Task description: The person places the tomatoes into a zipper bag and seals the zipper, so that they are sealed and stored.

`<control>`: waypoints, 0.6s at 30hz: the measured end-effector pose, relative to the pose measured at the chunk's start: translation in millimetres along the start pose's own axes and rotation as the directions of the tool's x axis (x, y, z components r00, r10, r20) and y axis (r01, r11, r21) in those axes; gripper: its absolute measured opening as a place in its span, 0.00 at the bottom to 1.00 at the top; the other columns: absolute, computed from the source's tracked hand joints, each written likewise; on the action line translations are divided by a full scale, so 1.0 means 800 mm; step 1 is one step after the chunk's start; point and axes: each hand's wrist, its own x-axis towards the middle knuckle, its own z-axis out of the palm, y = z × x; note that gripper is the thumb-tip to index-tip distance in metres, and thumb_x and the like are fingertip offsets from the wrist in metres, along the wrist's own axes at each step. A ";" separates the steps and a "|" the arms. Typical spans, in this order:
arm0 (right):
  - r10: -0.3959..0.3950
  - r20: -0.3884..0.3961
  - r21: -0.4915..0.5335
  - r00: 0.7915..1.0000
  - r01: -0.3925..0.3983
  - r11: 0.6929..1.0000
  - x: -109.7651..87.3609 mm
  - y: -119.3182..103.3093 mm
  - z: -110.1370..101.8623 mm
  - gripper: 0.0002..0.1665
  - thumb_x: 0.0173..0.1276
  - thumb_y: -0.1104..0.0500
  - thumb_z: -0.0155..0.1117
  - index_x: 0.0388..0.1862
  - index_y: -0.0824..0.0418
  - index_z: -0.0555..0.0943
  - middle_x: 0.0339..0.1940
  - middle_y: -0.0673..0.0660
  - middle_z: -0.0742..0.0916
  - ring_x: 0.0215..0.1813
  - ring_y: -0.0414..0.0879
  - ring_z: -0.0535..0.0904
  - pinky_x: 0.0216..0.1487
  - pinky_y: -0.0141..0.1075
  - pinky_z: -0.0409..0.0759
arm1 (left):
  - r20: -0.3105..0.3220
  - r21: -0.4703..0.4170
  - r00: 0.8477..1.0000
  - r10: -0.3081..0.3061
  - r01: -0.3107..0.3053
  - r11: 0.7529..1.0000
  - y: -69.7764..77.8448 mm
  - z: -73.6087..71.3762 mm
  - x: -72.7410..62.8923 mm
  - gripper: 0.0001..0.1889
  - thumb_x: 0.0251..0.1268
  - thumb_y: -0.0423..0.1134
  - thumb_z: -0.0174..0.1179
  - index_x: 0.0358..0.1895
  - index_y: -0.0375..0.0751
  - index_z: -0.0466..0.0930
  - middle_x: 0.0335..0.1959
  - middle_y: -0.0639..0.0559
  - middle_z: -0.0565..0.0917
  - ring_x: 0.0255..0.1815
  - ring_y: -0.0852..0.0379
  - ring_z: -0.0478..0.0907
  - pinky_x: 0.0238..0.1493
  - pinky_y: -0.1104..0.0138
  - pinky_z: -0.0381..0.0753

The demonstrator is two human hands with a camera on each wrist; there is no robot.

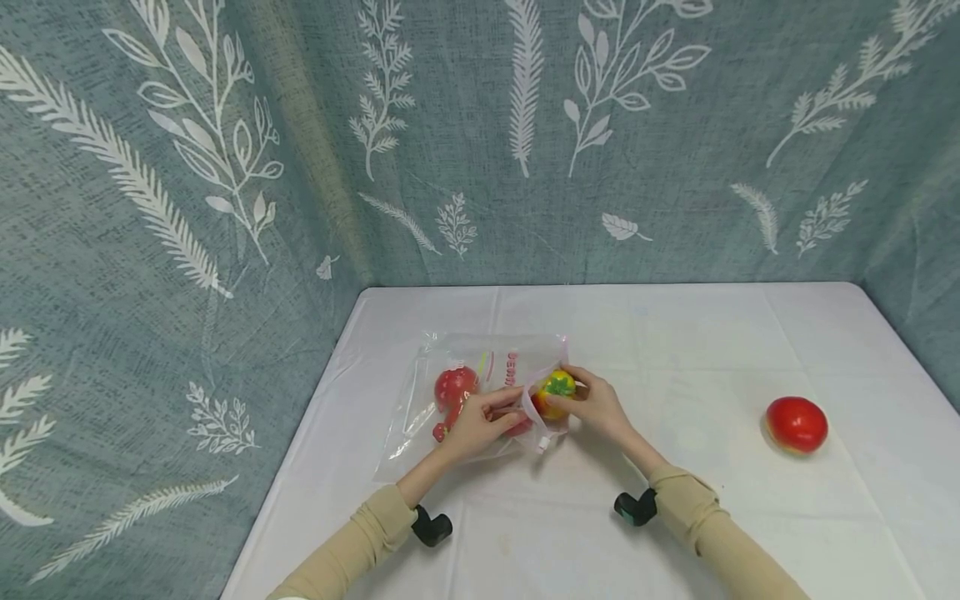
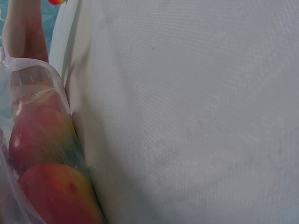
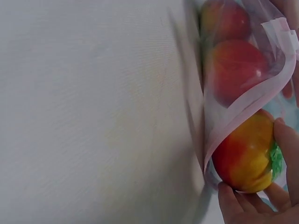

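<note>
A clear zip bag [image 1: 420,433] with red lettering lies on the table. Inside it are several red fruits [image 1: 455,387]; in the right wrist view two red fruits with yellowish sides [image 3: 238,70] show through the plastic. My left hand [image 1: 480,422] pinches the pink-edged rim near the bag's mouth. At that mouth my right hand [image 1: 602,407] grips a yellow-and-red bell pepper [image 3: 247,151] with a green stem top, its thumb and fingers on either side. The pepper sits partly inside the rim. Its far side is hidden by the bag.
A red tomato [image 1: 797,425] sits alone on the right of the white-covered table [image 1: 712,350]. Black wrist-worn devices [image 1: 432,527] hang below both sleeves. A blue-green leaf-patterned curtain [image 1: 465,125] stands behind and to the left.
</note>
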 end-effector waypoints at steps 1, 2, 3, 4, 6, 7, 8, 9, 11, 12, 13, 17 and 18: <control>0.001 -0.005 0.004 1.000 -0.001 1.000 0.001 0.000 0.001 0.38 0.61 0.55 0.68 0.69 0.63 0.66 0.68 0.64 0.72 0.67 0.62 0.71 0.63 0.48 0.74 | 0.000 -0.003 1.000 0.000 0.000 1.000 0.000 0.000 0.000 0.22 0.63 0.29 0.59 0.60 0.27 0.72 0.59 0.33 0.77 0.54 0.40 0.79 0.53 0.68 0.81; 0.001 -0.011 0.003 1.000 -0.001 1.000 0.002 -0.001 0.002 0.38 0.62 0.55 0.68 0.69 0.63 0.66 0.69 0.64 0.72 0.67 0.62 0.71 0.63 0.48 0.74 | 0.000 -0.005 1.000 0.000 0.000 1.000 0.000 0.000 0.000 0.22 0.63 0.28 0.59 0.60 0.27 0.72 0.59 0.33 0.77 0.54 0.40 0.79 0.54 0.68 0.81; -0.001 -0.016 0.004 1.000 0.001 1.000 0.003 -0.001 0.003 0.38 0.62 0.55 0.68 0.69 0.64 0.66 0.69 0.64 0.72 0.67 0.62 0.71 0.63 0.48 0.75 | 0.000 -0.006 1.000 0.003 -0.003 1.000 0.000 0.000 0.000 0.22 0.63 0.28 0.59 0.60 0.27 0.72 0.59 0.33 0.77 0.54 0.40 0.79 0.54 0.67 0.81; -0.002 -0.021 0.008 1.000 0.002 1.000 0.004 -0.001 0.004 0.39 0.62 0.55 0.68 0.69 0.64 0.66 0.69 0.64 0.72 0.66 0.62 0.71 0.62 0.48 0.75 | 0.001 -0.007 1.000 0.005 -0.005 1.000 0.000 0.000 0.000 0.22 0.63 0.28 0.59 0.60 0.27 0.72 0.59 0.33 0.77 0.54 0.39 0.79 0.54 0.67 0.81; -0.005 -0.028 0.014 1.000 0.006 1.000 0.005 -0.002 0.006 0.39 0.62 0.55 0.68 0.69 0.65 0.66 0.69 0.65 0.72 0.66 0.63 0.71 0.61 0.48 0.75 | 0.002 -0.010 1.000 0.007 -0.007 1.000 0.000 0.000 0.000 0.22 0.63 0.28 0.59 0.60 0.27 0.72 0.58 0.33 0.77 0.54 0.39 0.79 0.54 0.66 0.81; -0.008 -0.030 0.016 1.000 0.009 1.000 0.006 -0.002 0.006 0.39 0.62 0.56 0.67 0.69 0.65 0.65 0.69 0.66 0.71 0.66 0.63 0.71 0.61 0.48 0.75 | 0.004 -0.011 1.000 0.007 -0.007 1.000 0.001 0.000 0.000 0.22 0.63 0.28 0.59 0.60 0.27 0.72 0.58 0.33 0.77 0.54 0.39 0.79 0.54 0.66 0.81; -0.007 -0.033 0.024 0.999 0.007 1.000 0.006 -0.002 0.007 0.39 0.62 0.56 0.67 0.69 0.66 0.65 0.69 0.66 0.71 0.66 0.63 0.71 0.61 0.48 0.75 | 0.004 -0.010 1.000 0.005 -0.005 1.000 0.001 0.000 0.000 0.22 0.63 0.28 0.59 0.60 0.27 0.72 0.58 0.33 0.77 0.54 0.39 0.79 0.54 0.66 0.81; -0.009 -0.034 0.026 0.999 0.010 1.000 0.007 -0.001 0.008 0.39 0.62 0.57 0.67 0.69 0.66 0.65 0.69 0.66 0.71 0.66 0.64 0.71 0.61 0.48 0.75 | 0.004 -0.011 1.000 0.002 -0.002 1.000 0.001 0.000 0.000 0.22 0.63 0.28 0.58 0.60 0.27 0.72 0.59 0.33 0.77 0.55 0.39 0.79 0.54 0.66 0.81; -0.012 -0.040 0.027 0.999 0.013 1.000 0.008 0.000 0.009 0.39 0.62 0.57 0.67 0.69 0.67 0.64 0.69 0.67 0.70 0.65 0.64 0.71 0.61 0.48 0.75 | 0.006 -0.014 1.000 -0.005 0.005 1.000 0.002 0.001 0.000 0.22 0.63 0.29 0.58 0.61 0.27 0.72 0.59 0.33 0.77 0.55 0.39 0.78 0.54 0.67 0.81; -0.011 -0.044 0.029 0.999 0.013 1.000 0.009 0.000 0.010 0.39 0.62 0.58 0.67 0.69 0.67 0.64 0.69 0.67 0.70 0.65 0.64 0.71 0.61 0.48 0.75 | 0.007 -0.016 1.000 -0.008 0.008 1.000 0.002 0.000 -0.001 0.22 0.63 0.29 0.58 0.61 0.27 0.72 0.59 0.33 0.76 0.55 0.39 0.78 0.54 0.67 0.81; -0.013 -0.048 0.027 0.999 0.014 1.000 0.009 0.000 0.011 0.39 0.62 0.58 0.67 0.69 0.68 0.64 0.69 0.67 0.70 0.65 0.64 0.72 0.61 0.48 0.75 | 0.007 -0.018 1.000 -0.011 0.011 1.000 0.002 0.000 -0.001 0.22 0.64 0.29 0.58 0.61 0.27 0.71 0.59 0.33 0.76 0.56 0.40 0.78 0.53 0.68 0.81; -0.016 -0.068 0.026 0.998 0.018 1.000 0.009 -0.002 0.013 0.38 0.62 0.59 0.67 0.68 0.68 0.65 0.68 0.68 0.71 0.64 0.64 0.72 0.60 0.47 0.76 | 0.010 -0.030 1.000 -0.015 0.015 0.999 0.003 -0.001 -0.002 0.22 0.64 0.28 0.58 0.61 0.26 0.71 0.60 0.32 0.75 0.56 0.39 0.78 0.52 0.68 0.81; -0.016 -0.073 0.026 0.997 0.018 0.999 0.009 -0.002 0.014 0.38 0.62 0.59 0.67 0.68 0.68 0.65 0.68 0.68 0.71 0.64 0.64 0.73 0.60 0.47 0.76 | 0.009 -0.031 1.000 -0.014 0.014 0.999 0.003 -0.001 -0.002 0.22 0.64 0.28 0.57 0.61 0.26 0.70 0.60 0.32 0.75 0.55 0.39 0.78 0.52 0.68 0.82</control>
